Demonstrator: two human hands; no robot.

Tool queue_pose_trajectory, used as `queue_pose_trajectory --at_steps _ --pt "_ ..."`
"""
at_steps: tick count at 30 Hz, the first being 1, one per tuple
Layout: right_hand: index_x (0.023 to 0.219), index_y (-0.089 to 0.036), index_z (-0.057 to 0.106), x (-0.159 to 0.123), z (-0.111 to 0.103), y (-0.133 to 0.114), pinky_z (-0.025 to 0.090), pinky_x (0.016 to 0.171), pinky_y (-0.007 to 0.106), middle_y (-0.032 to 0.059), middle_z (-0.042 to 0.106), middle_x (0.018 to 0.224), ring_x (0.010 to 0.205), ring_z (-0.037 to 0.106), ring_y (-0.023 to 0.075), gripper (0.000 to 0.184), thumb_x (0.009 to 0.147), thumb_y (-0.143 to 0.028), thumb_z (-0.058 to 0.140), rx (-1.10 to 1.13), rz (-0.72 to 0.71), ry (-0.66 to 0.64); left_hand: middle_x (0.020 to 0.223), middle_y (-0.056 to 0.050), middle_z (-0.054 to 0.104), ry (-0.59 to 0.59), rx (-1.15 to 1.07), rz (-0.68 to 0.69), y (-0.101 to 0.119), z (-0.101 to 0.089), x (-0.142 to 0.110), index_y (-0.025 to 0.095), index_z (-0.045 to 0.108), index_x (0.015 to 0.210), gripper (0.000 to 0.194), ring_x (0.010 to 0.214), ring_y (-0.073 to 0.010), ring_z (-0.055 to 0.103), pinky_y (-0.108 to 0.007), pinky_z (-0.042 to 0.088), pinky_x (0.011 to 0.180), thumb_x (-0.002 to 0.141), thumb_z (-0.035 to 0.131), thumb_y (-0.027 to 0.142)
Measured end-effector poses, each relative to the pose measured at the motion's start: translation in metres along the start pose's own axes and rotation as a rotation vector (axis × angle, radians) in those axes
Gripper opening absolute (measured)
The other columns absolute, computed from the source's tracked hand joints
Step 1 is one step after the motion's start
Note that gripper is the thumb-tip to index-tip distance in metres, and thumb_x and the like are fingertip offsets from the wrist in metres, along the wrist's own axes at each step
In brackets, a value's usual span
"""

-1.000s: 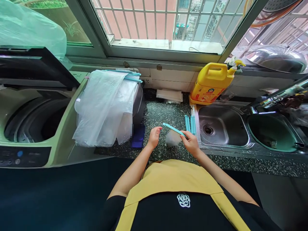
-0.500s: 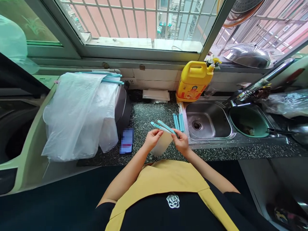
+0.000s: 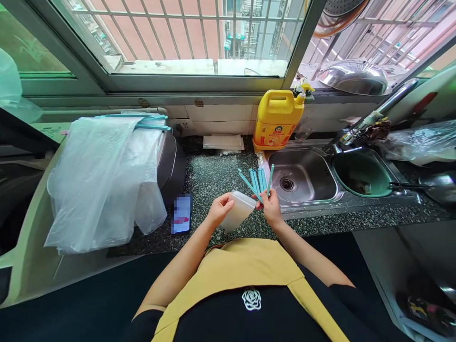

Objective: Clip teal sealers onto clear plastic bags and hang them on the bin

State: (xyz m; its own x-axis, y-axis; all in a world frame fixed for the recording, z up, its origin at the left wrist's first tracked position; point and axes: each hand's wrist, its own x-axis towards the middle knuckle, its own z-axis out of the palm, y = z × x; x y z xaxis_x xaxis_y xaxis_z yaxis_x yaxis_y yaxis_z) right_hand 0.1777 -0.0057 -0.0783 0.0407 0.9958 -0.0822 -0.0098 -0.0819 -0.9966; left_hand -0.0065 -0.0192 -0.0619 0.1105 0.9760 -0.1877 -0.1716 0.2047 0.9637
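Note:
My left hand (image 3: 220, 209) pinches one upper corner of a small translucent plastic bag (image 3: 238, 212), which is tilted over the counter. In my right hand (image 3: 271, 207) are two parts of a teal bag-sealing clip: one thin strip (image 3: 248, 183) points up to the left, the other strip (image 3: 270, 176) stands almost upright. The bag's right corner lies close to my right fingertips; whether they touch it I cannot tell. Several more teal clips (image 3: 257, 176) lie side by side behind my right hand, next to the sink.
Large clear plastic bags (image 3: 96, 185) with teal clips drape over a dark bin (image 3: 174, 164) at left. A phone (image 3: 181, 213) lies on the speckled counter (image 3: 210, 173). A yellow jug (image 3: 276, 118) stands behind the steel sink (image 3: 302, 178), beside a green basin (image 3: 363, 173).
The teal clip has come off the bag's top edge and its two strips are now apart in my right hand. My left hand still holds the bag. The view has shifted slightly.

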Motion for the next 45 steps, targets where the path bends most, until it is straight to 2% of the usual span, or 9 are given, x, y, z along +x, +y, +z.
queue_pose_trajectory --at_steps 4,8,14,19,24,27,31,41,45 --pt "0.100 -0.019 0.045 -0.001 -0.011 0.010 0.038 0.045 0.021 -0.0037 0.056 0.064 0.046 0.045 0.0082 0.031 0.083 -0.046 0.045 -0.123 -0.005 -0.001 0.117 -0.012 0.060 -0.181 -0.110 -0.135 -0.006 0.006 0.008 0.013 0.070 0.076 0.030 0.093 -0.0242 0.056 -0.029 0.041 0.073 0.058 0.064 0.037" --pt "0.106 -0.018 0.055 -0.009 -0.017 0.016 0.046 0.068 0.029 0.0041 0.063 0.084 0.076 0.058 0.0165 0.031 0.086 -0.038 0.042 -0.388 -0.158 -0.072 0.126 -0.012 0.054 -0.238 -0.115 -0.140 -0.013 0.020 0.018 0.013 0.069 0.072 0.028 0.108 -0.0288 0.050 -0.033 0.039 0.085 0.057 0.062 0.034" --pt "0.104 -0.019 0.059 -0.009 -0.026 0.020 0.045 0.079 0.033 0.0080 0.060 0.091 0.089 0.056 0.0201 0.031 0.090 -0.034 0.036 -0.581 -0.294 -0.018 0.102 -0.008 0.064 -0.118 0.245 -0.055 -0.016 0.017 0.032 0.013 0.065 0.070 0.024 0.092 -0.0231 0.056 -0.032 0.043 0.079 0.061 0.047 0.027" --pt "0.101 -0.020 0.060 -0.006 -0.032 0.014 0.045 0.078 0.032 0.0060 0.059 0.088 0.086 0.056 0.0185 0.026 0.089 -0.033 0.041 -0.565 -0.364 0.051 0.099 -0.005 0.063 0.108 0.690 0.085 -0.004 0.013 0.042 0.019 0.063 0.098 0.036 0.092 -0.0203 0.055 -0.031 0.041 0.083 0.064 0.051 0.019" --pt "0.102 -0.021 0.061 -0.009 -0.023 0.012 0.046 0.077 0.031 0.0052 0.062 0.089 0.086 0.058 0.0179 0.023 0.087 -0.027 0.045 -0.535 -0.371 -0.036 0.086 -0.005 0.062 -0.032 0.439 0.099 0.001 0.023 0.048 0.016 0.062 0.086 0.029 0.081 -0.0177 0.055 -0.028 0.043 0.075 0.071 0.055 0.040" --pt "0.104 -0.020 0.061 -0.011 -0.019 0.014 0.047 0.075 0.030 0.0052 0.062 0.088 0.084 0.058 0.0174 0.024 0.086 -0.026 0.046 -0.537 -0.365 -0.066 0.061 0.001 0.051 -0.006 0.234 0.000 -0.002 0.026 0.049 0.016 0.057 0.068 0.035 0.060 -0.0116 0.046 -0.023 0.036 0.057 0.067 0.059 0.051" --pt "0.104 -0.020 0.061 -0.011 -0.019 0.015 0.047 0.076 0.030 0.0059 0.063 0.089 0.085 0.059 0.0176 0.025 0.087 -0.028 0.045 -0.535 -0.363 -0.070 0.055 0.005 0.041 0.028 0.026 -0.074 -0.003 0.024 0.049 0.015 0.052 0.059 0.041 0.053 -0.0071 0.034 -0.020 0.027 0.051 0.058 0.066 0.054" --pt "0.093 -0.018 0.061 -0.012 -0.018 0.009 0.047 0.073 0.028 0.0053 0.063 0.084 0.080 0.059 0.0163 0.018 0.087 -0.027 0.046 -0.502 -0.370 -0.049 0.059 0.003 0.042 0.088 -0.026 -0.020 -0.009 0.020 0.053 0.014 0.053 0.051 0.038 0.059 -0.0082 0.037 -0.021 0.030 0.056 0.057 0.070 0.047" --pt "0.092 -0.019 0.061 -0.010 -0.019 0.010 0.047 0.072 0.028 0.0047 0.063 0.084 0.080 0.059 0.0163 0.018 0.087 -0.027 0.046 -0.492 -0.347 -0.023 0.061 0.001 0.052 -0.012 0.002 -0.108 -0.001 0.017 0.053 0.014 0.062 0.062 0.035 0.060 -0.0102 0.043 -0.023 0.033 0.059 0.055 0.071 0.048"
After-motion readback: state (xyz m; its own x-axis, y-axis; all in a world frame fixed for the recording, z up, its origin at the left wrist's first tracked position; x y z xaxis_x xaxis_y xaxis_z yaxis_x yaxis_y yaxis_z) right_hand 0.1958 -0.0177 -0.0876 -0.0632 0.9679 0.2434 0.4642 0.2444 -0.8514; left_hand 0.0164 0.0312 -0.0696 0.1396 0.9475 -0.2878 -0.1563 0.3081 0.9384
